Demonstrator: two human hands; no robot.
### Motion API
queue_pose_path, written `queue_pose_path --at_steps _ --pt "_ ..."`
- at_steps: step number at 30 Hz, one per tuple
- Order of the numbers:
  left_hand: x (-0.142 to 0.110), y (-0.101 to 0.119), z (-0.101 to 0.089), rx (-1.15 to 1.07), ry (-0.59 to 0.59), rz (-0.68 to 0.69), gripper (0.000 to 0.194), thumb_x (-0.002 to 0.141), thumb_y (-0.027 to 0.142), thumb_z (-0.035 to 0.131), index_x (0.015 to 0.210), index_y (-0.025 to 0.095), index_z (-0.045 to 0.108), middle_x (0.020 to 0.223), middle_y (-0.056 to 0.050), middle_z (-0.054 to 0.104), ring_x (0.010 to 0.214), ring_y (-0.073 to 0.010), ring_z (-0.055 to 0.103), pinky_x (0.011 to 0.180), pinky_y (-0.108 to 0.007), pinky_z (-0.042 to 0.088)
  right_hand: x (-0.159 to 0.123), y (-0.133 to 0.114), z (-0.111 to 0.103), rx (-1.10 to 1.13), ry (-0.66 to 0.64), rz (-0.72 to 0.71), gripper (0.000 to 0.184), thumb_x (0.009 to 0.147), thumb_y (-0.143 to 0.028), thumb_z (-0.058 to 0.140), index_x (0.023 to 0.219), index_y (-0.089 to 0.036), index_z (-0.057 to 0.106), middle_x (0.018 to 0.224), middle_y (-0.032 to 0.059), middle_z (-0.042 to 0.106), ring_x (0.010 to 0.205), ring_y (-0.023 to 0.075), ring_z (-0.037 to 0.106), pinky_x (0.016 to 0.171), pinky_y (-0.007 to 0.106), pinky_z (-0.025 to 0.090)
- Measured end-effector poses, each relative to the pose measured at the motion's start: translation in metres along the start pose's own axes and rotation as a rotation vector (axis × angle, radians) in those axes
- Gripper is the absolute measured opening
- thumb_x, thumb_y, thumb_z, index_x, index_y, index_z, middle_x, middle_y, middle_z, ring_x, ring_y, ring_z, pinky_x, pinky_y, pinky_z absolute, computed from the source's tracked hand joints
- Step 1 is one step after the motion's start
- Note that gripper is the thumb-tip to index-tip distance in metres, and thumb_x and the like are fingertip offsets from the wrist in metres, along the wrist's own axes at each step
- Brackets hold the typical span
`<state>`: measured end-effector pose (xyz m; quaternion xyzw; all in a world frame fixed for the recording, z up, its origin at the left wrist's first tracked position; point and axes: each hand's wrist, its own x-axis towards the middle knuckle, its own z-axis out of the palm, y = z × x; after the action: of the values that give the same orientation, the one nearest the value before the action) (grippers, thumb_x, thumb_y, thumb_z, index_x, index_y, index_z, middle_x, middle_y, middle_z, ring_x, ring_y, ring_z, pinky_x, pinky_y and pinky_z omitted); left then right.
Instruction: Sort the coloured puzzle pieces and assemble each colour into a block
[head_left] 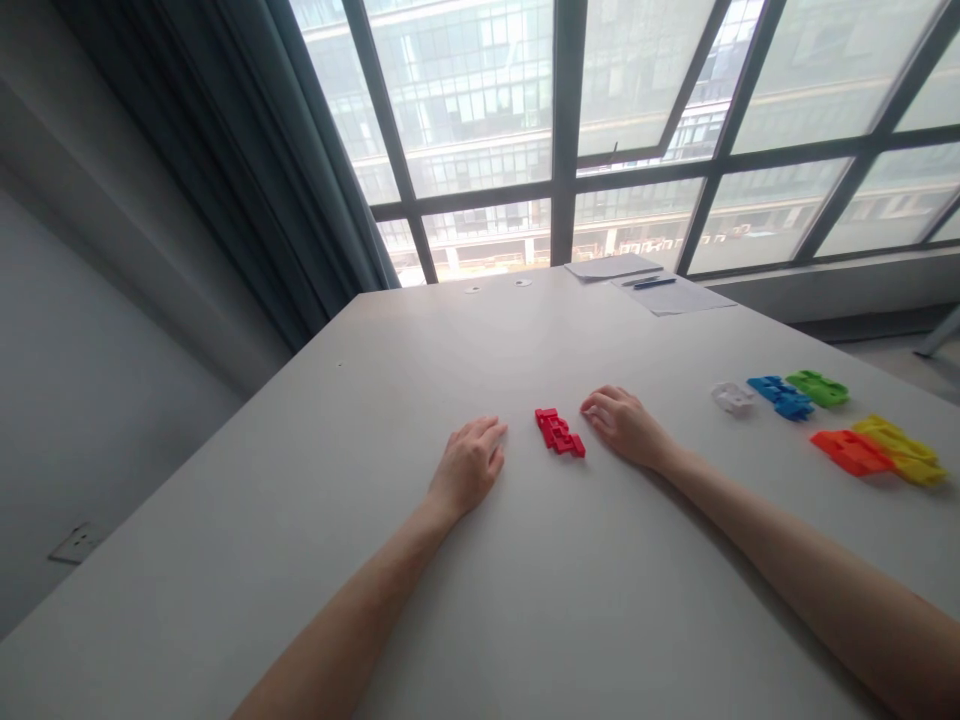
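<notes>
A small group of red plastic pieces (559,433), which look like toy building blocks, lies on the white table (465,340). To its left rests my left hand (471,463), fingers loosely bent and thumb apart, holding nothing. My right hand (619,425) lies on the other side, slightly farther forward, its fingers relaxed and curved over the tabletop. Neither hand touches the red pieces. The underside of both hands is hidden.
On the right lie groups of white pieces (733,398), blue pieces (781,396), green pieces (817,387), orange pieces (851,452) and yellow pieces (900,450). Paper sheets (690,297) and a pen (654,284) are at the far edge, before the window (566,120).
</notes>
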<state>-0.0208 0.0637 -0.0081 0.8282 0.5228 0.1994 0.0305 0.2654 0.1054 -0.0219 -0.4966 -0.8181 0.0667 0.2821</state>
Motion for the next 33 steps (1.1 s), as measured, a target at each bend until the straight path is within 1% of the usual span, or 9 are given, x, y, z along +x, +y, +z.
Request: queue_pose_path --at_steps 6,13,17,18,20,23,26,29,33 --pt "0.0 -0.001 -0.001 -0.004 -0.024 -0.005 0.037 0.088 0.013 0.051 0.123 0.017 0.06 0.134 -0.012 0.058 0.127 -0.025 0.051 0.108 -0.047 0.04 0.001 0.002 0.001 0.01 -0.006 -0.007 0.02 0.091 -0.027 0.046 0.094 -0.022 0.065 0.102 0.0096 0.065 0.1 0.0256 0.058 0.092 0.043 0.043" --pt "0.001 -0.001 0.001 -0.018 -0.012 -0.001 0.037 0.087 0.012 0.051 0.122 0.019 0.06 0.134 -0.011 0.059 0.127 -0.0248 0.052 0.107 -0.047 0.04 0.001 0.002 0.001 0.023 -0.004 -0.003 0.02 0.09 -0.027 0.046 0.093 -0.022 0.065 0.102 0.0098 0.065 0.1 0.026 0.057 0.093 0.044 0.043" --pt "0.0 -0.002 0.001 -0.014 -0.012 0.0 0.037 0.088 0.012 0.051 0.122 0.019 0.06 0.134 -0.011 0.059 0.126 -0.0245 0.052 0.107 -0.047 0.039 0.001 -0.001 -0.002 0.147 -0.004 0.049 0.019 0.089 -0.028 0.048 0.095 -0.022 0.064 0.102 0.0097 0.065 0.094 0.0245 0.06 0.087 0.042 0.047" --pt "0.0 -0.002 0.001 -0.013 -0.013 0.0 0.036 0.088 0.013 0.051 0.122 0.019 0.06 0.134 -0.011 0.059 0.126 -0.0245 0.052 0.107 -0.047 0.039 0.0 -0.003 -0.004 0.198 -0.019 0.065 0.019 0.088 -0.03 0.049 0.098 -0.022 0.063 0.105 0.0098 0.065 0.095 0.0242 0.061 0.085 0.041 0.048" --pt "0.0 -0.002 0.001 -0.014 -0.017 0.0 0.036 0.088 0.013 0.051 0.122 0.018 0.06 0.133 -0.011 0.058 0.126 -0.0248 0.052 0.107 -0.046 0.04 0.0 -0.006 -0.007 0.311 -0.072 0.076 0.026 0.086 -0.035 0.054 0.107 -0.023 0.06 0.115 0.0105 0.064 0.103 0.0254 0.06 0.087 0.041 0.049" --pt "0.0 -0.002 0.0 -0.012 -0.014 0.002 0.036 0.088 0.014 0.051 0.122 0.019 0.06 0.134 -0.011 0.058 0.126 -0.0249 0.052 0.107 -0.046 0.04 0.001 -0.012 -0.01 0.448 -0.186 0.039 0.054 0.079 -0.043 0.065 0.127 -0.025 0.05 0.132 0.0116 0.056 0.124 0.0288 0.051 0.099 0.046 0.043" --pt "0.0 -0.002 0.0 -0.011 -0.006 0.0 0.036 0.087 0.013 0.051 0.122 0.02 0.06 0.133 -0.011 0.059 0.126 -0.0249 0.052 0.106 -0.046 0.04 0.003 -0.021 -0.013 0.473 -0.309 0.005 0.074 0.073 -0.045 0.071 0.138 -0.028 0.041 0.143 0.0109 0.047 0.133 0.0296 0.043 0.108 0.048 0.035" --pt "0.0 -0.001 -0.001 -0.016 -0.002 0.001 0.035 0.088 0.013 0.051 0.121 0.02 0.06 0.133 -0.011 0.059 0.125 -0.0247 0.052 0.106 -0.046 0.04 0.008 -0.034 -0.017 0.438 -0.388 0.021 0.077 0.073 -0.045 0.071 0.142 -0.028 0.039 0.147 0.0102 0.042 0.136 0.0293 0.038 0.111 0.047 0.033" --pt "0.0 0.0 -0.002 -0.014 -0.015 -0.008 0.035 0.089 0.014 0.051 0.122 0.019 0.059 0.133 -0.01 0.059 0.126 -0.0245 0.052 0.107 -0.046 0.039 0.016 -0.048 -0.02 0.394 -0.441 0.018 0.073 0.076 -0.042 0.068 0.142 -0.025 0.04 0.144 0.0118 0.044 0.135 0.0294 0.039 0.109 0.045 0.035"
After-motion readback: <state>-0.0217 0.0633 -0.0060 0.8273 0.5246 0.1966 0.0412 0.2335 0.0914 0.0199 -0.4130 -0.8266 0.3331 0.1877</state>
